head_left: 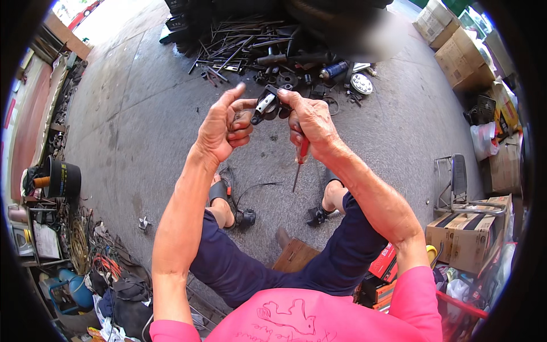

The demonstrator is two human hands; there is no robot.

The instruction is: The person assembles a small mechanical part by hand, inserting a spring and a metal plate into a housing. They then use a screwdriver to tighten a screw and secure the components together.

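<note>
A small black mechanical part with a silver plate (266, 103) is held up between my hands at chest height. My right hand (315, 122) pinches its right side with the thumb on top. In the curled fingers of that same hand sits a screwdriver (302, 150) with a red handle, its thin shaft pointing down. My left hand (222, 125) is at the part's left side, the index finger reaching to it and the thumb raised clear. Its other fingers curl into the palm, and what they hold, if anything, is hidden.
Beyond my hands, metal rods and tools (245, 45) lie heaped on the concrete floor, beside a blue can (334, 70) and a round silver lamp (361, 84). Cardboard boxes (464, 57) and a folding chair (457, 179) stand right. Cables and clutter (80, 239) line the left. A wooden stool (295, 256) is beneath me.
</note>
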